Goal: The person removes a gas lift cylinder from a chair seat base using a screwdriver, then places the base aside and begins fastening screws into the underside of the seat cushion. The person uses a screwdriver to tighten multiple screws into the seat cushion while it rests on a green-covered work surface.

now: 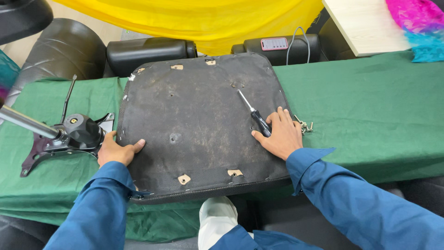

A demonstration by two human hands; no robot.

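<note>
Chair seat pan (199,125) lies upside down on the table with the green cloth (370,115), its dark fabric-covered underside facing up, front edge toward the person. The tilt mechanism (74,136), black metal plate with lever and gas-lift column attached, sits on the cloth just left of the seat, apart from it, so the pan is bare: open screw holes show near the middle and tan mounting tabs along the near and far edges. A small heap of loose screws (304,125) rests on the cloth just beside the seat's right edge. Judging by this, the mechanism is either already off or not yet fitted; I cannot tell which from how things lie. Left hand (118,150) grips the seat's left edge, thumb on top, fingers curled around and below. Right hand (280,136) lies flat and open on the underside near the right edge, fingers spread, touching the black handle of a screwdriver (254,113) but not closed on it; the shaft points up and left across the pan. No screw is engaged by the tool. Both sleeves blue. Behind the table, black chair parts and a yellow cloth (203,18).
</note>
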